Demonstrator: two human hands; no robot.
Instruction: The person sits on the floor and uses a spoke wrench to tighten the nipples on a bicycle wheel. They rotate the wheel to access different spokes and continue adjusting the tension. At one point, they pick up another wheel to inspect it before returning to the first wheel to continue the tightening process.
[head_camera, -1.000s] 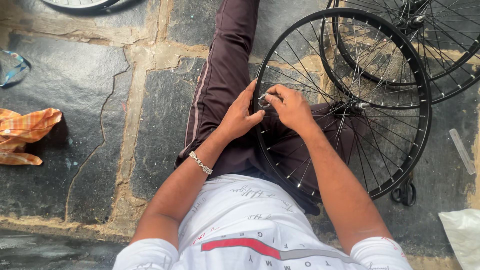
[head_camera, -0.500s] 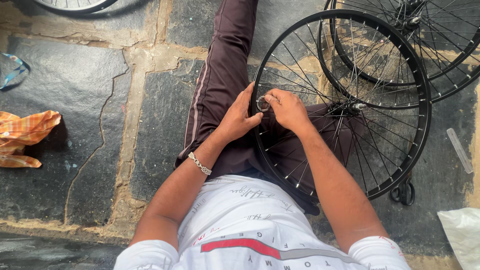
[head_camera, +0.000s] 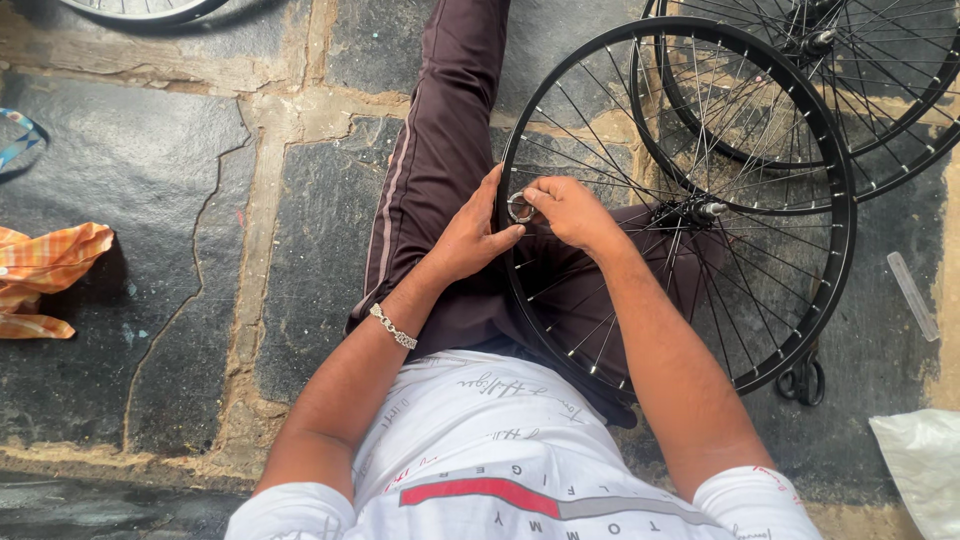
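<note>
Stone slab floor (head_camera: 180, 200), person sitting. Bicycle wheel (head_camera: 790, 300) lies across lap. Left hand (head_camera: 470, 235) curled on rim; right hand (head_camera: 570, 210) fingers pinched closed on round spoke wrench (head_camera: 520, 208) at rim. Risk: wrench slips from nipple if wheel shifts on leg. Second wheel (head_camera: 880, 100) behind.

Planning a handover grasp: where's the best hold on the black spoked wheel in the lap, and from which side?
Probably the far right arc of the black spoked wheel's rim, coming from the person's right. It lies nearly flat across the lap, and that arc is bare. The near left arc is taken: left hand grips it, right hand holds a small metal ring tool there. The spokes look too thin to hold.
</note>
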